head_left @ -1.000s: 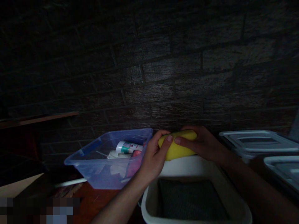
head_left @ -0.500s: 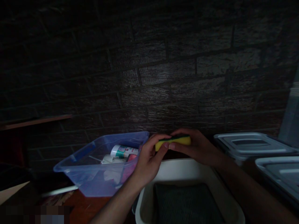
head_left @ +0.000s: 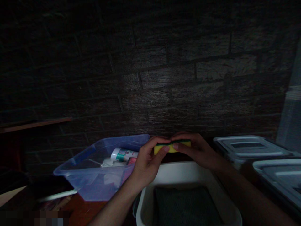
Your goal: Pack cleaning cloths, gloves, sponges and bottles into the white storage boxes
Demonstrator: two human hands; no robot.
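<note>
Both hands grip a yellow sponge with a dark green scouring side (head_left: 172, 148), held level above the far rim of a white basin (head_left: 181, 171). My left hand (head_left: 150, 158) pinches its left part, thumb on the yellow face and fingers over the green top. On the right part, my right hand (head_left: 199, 150) presses with its thumb in the same way. Down in the basin lies a dark folded cloth-like piece (head_left: 185, 205); its exact kind is hard to make out in the dim light.
To the left stands a translucent blue plastic bin (head_left: 94, 185) holding a white and green canister (head_left: 123, 154) and other items. Two lidded containers, one farther back (head_left: 249, 146) and one nearer (head_left: 277, 172), are on the right. A dark brick wall (head_left: 150, 78) rises behind.
Both thumbs have shifted slightly apart on the sponge, which now sits a bit lower and more level. The view has moved a little.
</note>
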